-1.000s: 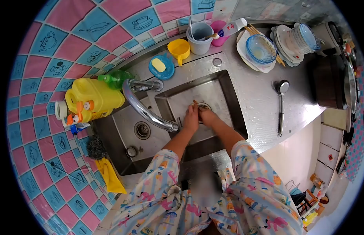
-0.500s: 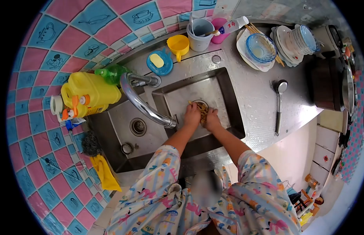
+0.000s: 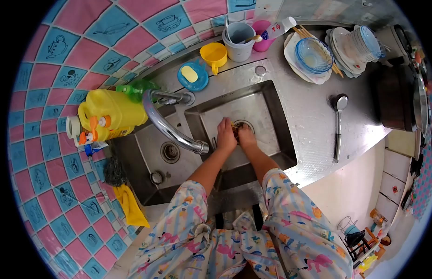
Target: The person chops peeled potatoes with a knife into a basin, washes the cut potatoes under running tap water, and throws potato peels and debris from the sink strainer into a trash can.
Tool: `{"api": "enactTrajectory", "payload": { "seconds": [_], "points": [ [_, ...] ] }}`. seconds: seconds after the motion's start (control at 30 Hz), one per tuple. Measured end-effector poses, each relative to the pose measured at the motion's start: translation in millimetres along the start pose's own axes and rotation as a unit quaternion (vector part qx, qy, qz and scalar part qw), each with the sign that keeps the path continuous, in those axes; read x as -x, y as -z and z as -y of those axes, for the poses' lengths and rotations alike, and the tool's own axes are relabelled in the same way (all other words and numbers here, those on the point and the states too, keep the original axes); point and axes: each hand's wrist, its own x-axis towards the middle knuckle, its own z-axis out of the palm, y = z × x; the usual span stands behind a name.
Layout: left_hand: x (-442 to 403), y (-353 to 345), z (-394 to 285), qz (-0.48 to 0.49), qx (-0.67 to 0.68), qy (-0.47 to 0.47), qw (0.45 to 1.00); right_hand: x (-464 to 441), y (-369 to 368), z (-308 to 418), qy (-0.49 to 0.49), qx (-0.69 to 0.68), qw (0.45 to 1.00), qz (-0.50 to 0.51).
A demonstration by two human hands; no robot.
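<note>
Both my hands are low in the right basin of the metal sink (image 3: pixel 284 135), close to its drain (image 3: pixel 246 124). Between them is a clump of yellowish-brown strips (image 3: pixel 235 130), mostly covered by my fingers; its exact kind is unclear. My left hand (image 3: pixel 226 135) wraps the clump from the left. From the right, my right hand (image 3: pixel 246 136) presses on it with fingers curled in. The chrome faucet (image 3: pixel 171 132) arches over the divider, left of my hands, and no water stream shows.
Yellow jugs (image 3: pixel 116 109) and a green bottle (image 3: pixel 139 89) stand at left. Behind the sink are a soap dish (image 3: pixel 197 83), yellow cup (image 3: pixel 213 55) and grey cup (image 3: pixel 239 46). A ladle (image 3: pixel 339 121), glass bowl (image 3: pixel 314 55) and stacked plates (image 3: pixel 346 49) occupy the right counter.
My hands have come closer together over the clump, covering more of it. The right hand has shifted left, and the whole view has shifted slightly.
</note>
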Motion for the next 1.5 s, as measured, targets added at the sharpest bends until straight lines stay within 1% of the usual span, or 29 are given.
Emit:
{"api": "enactTrajectory", "payload": {
  "seconds": [0.03, 0.1, 0.17, 0.2, 0.23, 0.3, 0.33, 0.4, 0.43, 0.5, 0.53, 0.6, 0.63, 0.7, 0.73, 0.8, 0.83, 0.9, 0.93, 1.0, 1.1, 1.13, 1.2, 1.23, 1.3, 1.33, 1.4, 1.43, 1.5],
  "points": [
    [-1.4, -8.2, 3.6, 0.011, -0.005, -0.018, 1.0, 0.7, 5.9, -1.1, -0.009, -0.012, 1.0, 0.01],
    [-1.1, -19.8, 8.5, 0.033, -0.015, -0.053, 0.998, -14.4, -4.8, -19.3, 0.018, -0.058, 0.997, 0.039],
    [6.2, -15.7, -2.9, 0.054, 0.013, -0.061, 0.997, -16.5, 1.8, -31.9, 0.026, -0.099, 0.993, 0.06],
    [11.6, -15.8, -8.2, 0.066, 0.028, -0.065, 0.995, -9.0, 24.1, -32.1, 0.02, -0.116, 0.991, 0.065],
    [16.4, -20.6, -9.7, 0.065, 0.012, -0.077, 0.995, -2.6, 44.2, -31.6, 0.014, -0.132, 0.989, 0.069],
    [24.0, -30.0, -11.9, 0.061, -0.018, -0.1, 0.993, 9.8, 62.0, -33.2, -0.03, -0.08, 0.996, 0.027],
    [25.7, -32.2, -13.0, 0.043, -0.031, -0.11, 0.993, 15.5, 64.8, -33.6, -0.05, -0.054, 0.997, 0.007],
    [28.1, -33.9, -13.2, 0.008, -0.06, -0.13, 0.99, 26.8, 55.9, -33.3, -0.048, -0.031, 0.998, 0.037],
    [26.3, -38.8, -9.1, 0.021, -0.058, -0.115, 0.991, 29.0, 48.5, -33.7, -0.047, -0.02, 0.997, 0.052],
    [19.6, -48.4, -1.4, 0.049, -0.052, -0.086, 0.994, 27.1, 28.1, -32.7, 0.013, -0.029, 0.999, 0.035],
    [12.9, -38.3, -6.5, 0.079, -0.037, -0.074, 0.993, 27.3, 23.1, -29.8, 0.042, -0.033, 0.998, 0.027],
    [-1.7, -20.9, -9.8, 0.139, -0.01, -0.048, 0.989, 29.3, 21.7, -23.6, 0.052, -0.083, 0.995, -0.036],
    [-4.0, -23.8, -5.3, 0.098, -0.012, -0.053, 0.994, 30.5, 24.1, -18.4, 0.056, -0.108, 0.99, -0.068],
    [-2.7, -27.9, 2.8, 0.02, -0.018, -0.06, 0.998, 37.7, 29.7, -5.3, 0.045, -0.089, 0.987, -0.124],
    [-1.7, -30.4, 6.6, 0.015, 0.005, -0.05, 0.999, 39.1, 32.3, -0.4, 0.04, -0.079, 0.984, -0.152],
    [2.7, -30.1, 11.0, 0.005, 0.05, -0.033, 0.998, 41.2, 27.8, 1.6, 0.118, -0.07, 0.978, -0.156],
    [6.5, -27.5, 11.8, -0.002, 0.041, -0.015, 0.999, 42.5, 25.3, 2.4, 0.157, -0.065, 0.973, -0.158],
    [17.0, -22.4, 10.1, -0.015, 0.027, 0.022, 0.999, 45.2, 22.5, 4.5, 0.17, -0.042, 0.973, -0.153],
    [22.2, -16.1, 3.3, -0.001, 0.043, 0.057, 0.997, 44.7, 20.7, 4.8, 0.176, -0.03, 0.972, -0.15],
    [32.7, -9.4, -8.2, 0.028, 0.074, 0.129, 0.988, 40.8, 12.5, 5.0, 0.14, 0.003, 0.984, -0.11],
    [32.2, -20.9, -3.2, -0.021, 0.143, 0.142, 0.979, 28.9, -0.3, 2.6, 0.108, 0.03, 0.991, -0.077],
    [31.8, -24.4, -0.1, -0.011, 0.147, 0.16, 0.976, 23.8, -1.4, 1.7, 0.1, 0.036, 0.992, -0.071],
    [30.3, -32.3, 6.2, 0.008, 0.154, 0.193, 0.969, 15.6, -2.0, 3.9, 0.055, 0.008, 0.997, -0.046],
    [32.7, -36.4, 9.8, 0.001, 0.19, 0.211, 0.959, 12.6, -1.4, 6.4, 0.033, -0.006, 0.999, -0.033],
    [38.2, -45.3, 18.7, -0.012, 0.259, 0.245, 0.934, 6.5, 5.9, 9.0, 0.053, -0.01, 0.998, -0.027],
    [40.7, -52.8, 23.8, -0.002, 0.296, 0.283, 0.912, 6.3, 6.4, 6.7, 0.062, -0.011, 0.998, -0.024],
    [40.2, -61.8, 26.0, 0.019, 0.369, 0.356, 0.858, 13.4, 2.7, -2.0, 0.119, -0.034, 0.989, -0.075],
    [39.8, -63.2, 23.7, 0.018, 0.417, 0.356, 0.836, 16.3, -1.0, -7.9, 0.149, -0.044, 0.983, -0.1],
    [41.5, -69.3, 19.2, 0.017, 0.509, 0.356, 0.784, 22.9, -2.2, -15.6, 0.095, -0.143, 0.982, -0.074]
  ]
}}
